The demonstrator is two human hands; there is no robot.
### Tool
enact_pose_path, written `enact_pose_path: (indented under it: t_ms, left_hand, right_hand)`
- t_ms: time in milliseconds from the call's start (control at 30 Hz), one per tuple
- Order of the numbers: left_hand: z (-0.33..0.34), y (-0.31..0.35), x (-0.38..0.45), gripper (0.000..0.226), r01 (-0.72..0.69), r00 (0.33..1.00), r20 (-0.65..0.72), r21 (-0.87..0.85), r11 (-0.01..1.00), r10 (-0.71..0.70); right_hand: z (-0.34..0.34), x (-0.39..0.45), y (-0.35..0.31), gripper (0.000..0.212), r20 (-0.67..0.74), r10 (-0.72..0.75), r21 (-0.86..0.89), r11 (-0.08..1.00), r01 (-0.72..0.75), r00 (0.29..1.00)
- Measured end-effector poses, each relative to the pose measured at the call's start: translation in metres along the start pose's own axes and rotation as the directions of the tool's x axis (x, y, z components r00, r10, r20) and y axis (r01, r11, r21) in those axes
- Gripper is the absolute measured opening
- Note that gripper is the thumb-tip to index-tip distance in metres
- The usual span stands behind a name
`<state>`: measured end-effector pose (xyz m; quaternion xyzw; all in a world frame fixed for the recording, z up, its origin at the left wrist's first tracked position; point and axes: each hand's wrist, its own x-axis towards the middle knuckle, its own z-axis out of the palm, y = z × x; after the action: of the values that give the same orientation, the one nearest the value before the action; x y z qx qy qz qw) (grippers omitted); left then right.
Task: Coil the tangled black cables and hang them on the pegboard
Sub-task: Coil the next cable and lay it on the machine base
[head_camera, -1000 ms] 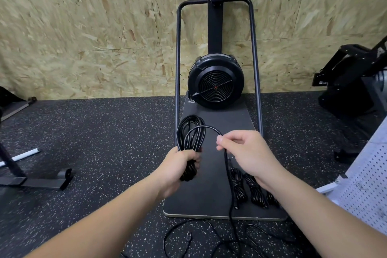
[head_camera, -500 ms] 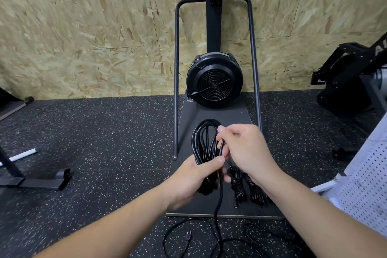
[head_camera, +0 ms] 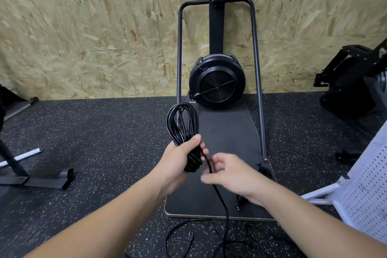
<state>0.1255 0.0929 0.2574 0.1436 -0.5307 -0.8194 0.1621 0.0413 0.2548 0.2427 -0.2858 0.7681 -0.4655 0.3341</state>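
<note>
Black speckled rubber floor (head_camera: pixel 100 136) runs wide and bare on the left, up to the chipboard wall (head_camera: pixel 83 33). Straight ahead, a fan machine (head_camera: pixel 216 87) stands on a dark platform (head_camera: pixel 226 132), fenced by a tall metal frame (head_camera: pixel 179 52) whose uprights narrow the room on either side. The left hand (head_camera: pixel 180 159) holds the coiled cable (head_camera: pixel 182 125) over the platform's left edge, fingers curled tightly round the bundle's lower part. One loose strand (head_camera: pixel 217 190) trails from the coil down to the floor, where more slack cable (head_camera: pixel 188 234) lies tangled with a plug (head_camera: pixel 190 236). The right hand (head_camera: pixel 232 176) is blurred beside that strand, fingers loosely bent; whether it pinches the strand I cannot tell. White pegboard (head_camera: pixel 364 190) leans at the right edge, near the right forearm. Dark equipment (head_camera: pixel 354 81) crowds the far right, and a low black stand (head_camera: pixel 39 180) sits on the left.
</note>
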Motion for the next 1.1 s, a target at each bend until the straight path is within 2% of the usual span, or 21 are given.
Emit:
enact_pose_path:
  t_ms: [67, 167, 267, 300, 367, 433, 467, 500, 600, 700, 800, 867, 900, 967, 1033, 1100]
  left_hand:
    - [-0.003, 0.005, 0.002, 0.009, -0.018, 1.000, 0.006, -0.001, 1.000, 0.018]
    - [-0.011, 0.012, 0.009, 0.013, -0.037, 0.999, -0.037, -0.078, 0.996, 0.034]
    - [-0.027, 0.017, 0.018, 0.013, -0.022, 0.990, -0.141, -0.164, 0.986, -0.002]
    - [-0.032, 0.018, 0.021, 0.010, -0.027, 0.985, -0.175, -0.189, 0.982, -0.007]
    - [-0.037, 0.020, 0.025, 0.006, -0.038, 0.974, -0.225, -0.242, 0.970, -0.018]
    - [-0.038, 0.021, 0.026, 0.009, -0.035, 0.972, -0.232, -0.260, 0.965, -0.028]
    - [-0.038, 0.020, 0.026, 0.011, -0.035, 0.972, -0.235, -0.241, 0.970, -0.023]
    - [-0.038, 0.020, 0.026, 0.012, -0.040, 0.972, -0.237, -0.209, 0.977, -0.011]
    - [-0.037, 0.017, 0.025, 0.012, -0.060, 0.967, -0.254, -0.114, 0.992, 0.029]
    - [-0.036, 0.017, 0.025, 0.011, -0.075, 0.951, -0.305, -0.068, 0.995, 0.051]
    - [-0.038, 0.016, 0.026, 0.014, -0.080, 0.938, -0.340, -0.031, 0.996, 0.065]
    - [-0.036, 0.012, 0.025, 0.013, -0.059, 0.938, -0.342, 0.000, 0.998, 0.056]
    - [-0.035, 0.010, 0.025, 0.012, -0.049, 0.940, -0.336, 0.011, 0.999, 0.050]
    - [-0.036, 0.009, 0.024, 0.014, -0.030, 0.944, -0.327, 0.069, 0.997, 0.051]
    - [-0.039, 0.008, 0.023, 0.019, -0.002, 0.951, -0.305, 0.176, 0.984, 0.056]
    - [-0.039, 0.008, 0.020, 0.024, 0.027, 0.967, -0.249, 0.280, 0.960, 0.045]
  right_hand:
    - [0.012, 0.005, 0.008, 0.048, -0.003, 0.020, 0.044, 0.999, -0.020, 1.000]
    - [0.018, 0.009, 0.005, 0.029, -0.046, 0.039, 0.275, 0.961, -0.025, 0.998]
    - [0.017, 0.011, -0.005, 0.020, -0.141, 0.009, 0.332, 0.943, 0.039, 0.990]
    - [0.017, 0.012, -0.007, 0.020, -0.157, -0.015, 0.287, 0.956, 0.061, 0.988]
    - [0.017, 0.011, -0.010, 0.023, -0.147, -0.095, 0.056, 0.993, 0.104, 0.985]
    - [0.017, 0.005, -0.012, 0.031, -0.097, -0.168, -0.242, 0.960, 0.141, 0.981]
    - [0.017, 0.002, -0.014, 0.035, -0.070, -0.177, -0.320, 0.936, 0.146, 0.982]
    - [0.017, 0.000, -0.016, 0.037, -0.045, -0.170, -0.340, 0.929, 0.145, 0.984]
    - [0.010, -0.003, -0.022, 0.043, 0.017, -0.085, -0.235, 0.968, 0.086, 0.996]
    - [-0.003, -0.007, -0.026, 0.035, -0.062, -0.040, -0.205, 0.978, 0.027, 0.997]
    - [-0.014, -0.008, -0.026, 0.024, -0.204, -0.137, -0.255, 0.963, 0.083, 0.969]
    - [-0.021, -0.005, -0.021, 0.026, -0.280, -0.245, -0.378, 0.917, 0.128, 0.928]
    - [-0.024, -0.005, -0.021, 0.027, -0.270, -0.278, -0.468, 0.875, 0.127, 0.922]
    - [-0.029, -0.012, -0.024, 0.030, -0.114, -0.267, -0.568, 0.808, 0.158, 0.957]
    - [-0.032, -0.018, -0.028, 0.033, 0.063, -0.201, -0.475, 0.855, 0.207, 0.977]
    - [-0.035, -0.021, -0.034, 0.037, 0.086, -0.197, -0.319, 0.923, 0.214, 0.977]
